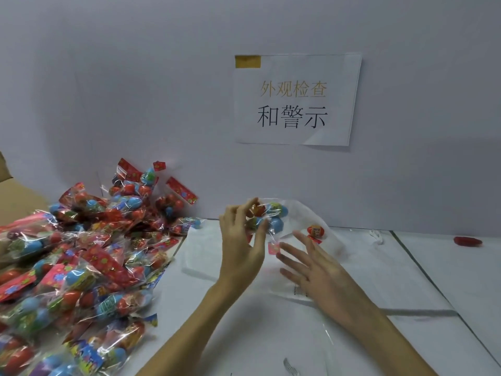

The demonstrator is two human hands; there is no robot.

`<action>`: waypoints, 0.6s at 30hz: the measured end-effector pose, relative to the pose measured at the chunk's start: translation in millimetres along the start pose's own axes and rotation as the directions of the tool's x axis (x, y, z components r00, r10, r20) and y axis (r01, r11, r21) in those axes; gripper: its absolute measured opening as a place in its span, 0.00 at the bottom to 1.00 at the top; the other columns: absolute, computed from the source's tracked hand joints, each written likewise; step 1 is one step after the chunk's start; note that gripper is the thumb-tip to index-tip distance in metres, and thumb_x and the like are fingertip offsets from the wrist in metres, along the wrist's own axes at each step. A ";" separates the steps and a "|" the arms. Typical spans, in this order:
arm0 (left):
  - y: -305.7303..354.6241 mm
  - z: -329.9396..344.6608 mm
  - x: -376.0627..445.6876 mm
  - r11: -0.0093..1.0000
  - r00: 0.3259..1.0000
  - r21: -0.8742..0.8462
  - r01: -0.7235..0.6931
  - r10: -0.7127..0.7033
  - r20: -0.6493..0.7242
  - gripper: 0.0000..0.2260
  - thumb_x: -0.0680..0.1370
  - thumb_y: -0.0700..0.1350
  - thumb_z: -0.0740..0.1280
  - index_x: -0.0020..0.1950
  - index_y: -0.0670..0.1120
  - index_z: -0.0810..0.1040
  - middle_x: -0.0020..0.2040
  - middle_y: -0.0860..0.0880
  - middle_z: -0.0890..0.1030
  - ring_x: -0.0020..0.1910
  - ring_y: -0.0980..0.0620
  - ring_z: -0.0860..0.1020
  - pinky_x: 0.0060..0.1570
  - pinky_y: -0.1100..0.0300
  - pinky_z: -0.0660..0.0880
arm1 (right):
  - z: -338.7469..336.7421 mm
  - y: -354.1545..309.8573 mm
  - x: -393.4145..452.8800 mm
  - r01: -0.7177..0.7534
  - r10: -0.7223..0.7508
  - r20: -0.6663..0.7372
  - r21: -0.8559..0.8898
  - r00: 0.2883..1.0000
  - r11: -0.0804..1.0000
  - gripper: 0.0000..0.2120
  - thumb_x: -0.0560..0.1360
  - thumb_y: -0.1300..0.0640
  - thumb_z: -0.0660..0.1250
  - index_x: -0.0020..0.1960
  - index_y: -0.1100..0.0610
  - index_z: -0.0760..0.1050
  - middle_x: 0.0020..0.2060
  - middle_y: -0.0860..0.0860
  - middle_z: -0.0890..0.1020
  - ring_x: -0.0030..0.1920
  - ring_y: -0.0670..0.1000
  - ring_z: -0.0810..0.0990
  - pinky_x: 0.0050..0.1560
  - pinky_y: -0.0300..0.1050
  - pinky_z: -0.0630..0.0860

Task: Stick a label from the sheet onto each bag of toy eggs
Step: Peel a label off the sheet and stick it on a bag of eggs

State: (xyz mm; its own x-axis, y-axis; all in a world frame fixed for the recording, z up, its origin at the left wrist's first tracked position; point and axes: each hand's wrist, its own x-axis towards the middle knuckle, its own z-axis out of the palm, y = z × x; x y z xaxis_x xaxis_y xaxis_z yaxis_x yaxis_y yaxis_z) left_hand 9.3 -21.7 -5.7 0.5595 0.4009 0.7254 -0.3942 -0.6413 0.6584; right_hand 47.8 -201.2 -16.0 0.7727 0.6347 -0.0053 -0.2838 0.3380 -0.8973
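My left hand (241, 240) holds up a clear bag of toy eggs (271, 217) above the white table, thumb and fingers curled round its near side. Red and blue eggs show through the plastic. My right hand (314, 264) hovers just right of it with fingers spread and straight, holding nothing. Under that hand lies the white label sheet (301, 291), partly hidden. A single red egg (315, 231) lies on the table behind my right hand.
A big pile of bagged toy eggs (81, 261) covers the table's left side, with a cardboard box (16, 196) behind it. A paper sign (295, 101) hangs on the wall. A small red object (467, 241) lies at far right.
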 end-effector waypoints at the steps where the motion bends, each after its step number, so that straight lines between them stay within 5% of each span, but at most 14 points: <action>1: 2.9 5.5 -6.7 0.999 0.997 -0.035 -0.025 0.027 0.069 0.22 0.81 0.39 0.72 0.74 0.45 0.74 0.60 0.52 0.71 0.60 0.47 0.75 0.55 0.59 0.81 | -0.9 -1.1 0.7 0.041 -0.041 0.002 0.001 0.999 0.999 0.25 0.82 0.45 0.60 0.77 0.51 0.69 0.69 0.55 0.81 0.69 0.58 0.80 0.68 0.58 0.76; 5: 7.4 19.3 -23.1 0.990 0.954 -0.123 -0.074 0.106 0.281 0.28 0.77 0.47 0.78 0.75 0.53 0.72 0.64 0.54 0.68 0.66 0.51 0.72 0.55 0.63 0.80 | -9.4 -3.3 -0.6 0.141 -0.150 -0.129 -0.075 0.980 0.987 0.21 0.83 0.47 0.64 0.70 0.57 0.79 0.64 0.60 0.83 0.65 0.62 0.82 0.62 0.57 0.82; 7: 12.0 20.3 -20.6 0.955 0.944 -0.217 0.202 -0.131 0.303 0.34 0.75 0.57 0.78 0.77 0.57 0.68 0.68 0.54 0.68 0.67 0.59 0.73 0.53 0.67 0.80 | -11.7 -5.2 -1.5 0.147 -0.167 -0.207 -0.107 0.964 0.983 0.18 0.80 0.47 0.67 0.63 0.56 0.84 0.60 0.61 0.85 0.61 0.61 0.85 0.55 0.53 0.85; 9: 13.5 16.2 -13.6 0.781 0.821 -0.300 0.547 -0.432 0.373 0.33 0.74 0.65 0.72 0.76 0.57 0.70 0.68 0.54 0.75 0.61 0.63 0.78 0.51 0.65 0.81 | -12.0 -8.2 -2.2 0.130 -0.164 -0.216 -0.162 0.963 0.978 0.17 0.76 0.45 0.71 0.60 0.54 0.85 0.58 0.60 0.86 0.58 0.61 0.86 0.52 0.55 0.86; 11: 6.3 11.5 -6.6 0.614 0.695 -0.349 0.709 -0.521 0.496 0.25 0.76 0.62 0.70 0.67 0.49 0.82 0.58 0.47 0.85 0.55 0.54 0.85 0.52 0.60 0.83 | -11.6 -9.9 -2.4 0.098 -0.142 -0.213 -0.204 0.967 0.974 0.20 0.73 0.44 0.72 0.61 0.52 0.84 0.57 0.58 0.86 0.57 0.61 0.87 0.52 0.59 0.86; 13: 0.6 6.0 -3.5 0.566 0.677 -0.386 0.729 -0.508 0.533 0.16 0.76 0.56 0.72 0.53 0.45 0.88 0.50 0.44 0.87 0.49 0.50 0.86 0.48 0.60 0.83 | -10.7 -11.3 -4.0 0.089 -0.141 -0.245 -0.213 0.959 0.973 0.22 0.73 0.44 0.73 0.65 0.51 0.82 0.56 0.56 0.87 0.55 0.60 0.87 0.48 0.58 0.86; 16: -0.3 2.7 -0.9 0.513 0.675 -0.438 0.738 -0.570 0.469 0.13 0.72 0.53 0.75 0.46 0.44 0.88 0.45 0.45 0.88 0.42 0.52 0.85 0.43 0.63 0.81 | -7.9 -11.4 -5.4 0.137 -0.211 -0.302 -0.250 0.930 0.958 0.20 0.74 0.46 0.73 0.65 0.50 0.81 0.53 0.54 0.88 0.52 0.57 0.88 0.42 0.49 0.86; 18: -2.3 4.6 -1.5 0.590 0.707 -0.390 0.707 -0.591 0.387 0.10 0.75 0.52 0.76 0.45 0.45 0.87 0.41 0.48 0.86 0.38 0.55 0.83 0.40 0.64 0.80 | -3.6 -9.7 -5.1 0.140 -0.246 -0.347 -0.303 0.905 0.943 0.17 0.75 0.45 0.72 0.62 0.49 0.81 0.49 0.51 0.89 0.48 0.53 0.89 0.41 0.44 0.85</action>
State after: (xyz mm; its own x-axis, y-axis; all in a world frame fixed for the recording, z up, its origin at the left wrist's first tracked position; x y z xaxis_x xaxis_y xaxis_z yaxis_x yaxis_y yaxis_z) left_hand 12.7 -23.9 -9.2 0.9111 0.4096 0.0460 -0.1212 0.1597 0.9797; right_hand 48.6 -210.2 -8.9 0.9662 0.2500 0.0625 0.0125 0.1966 -0.9804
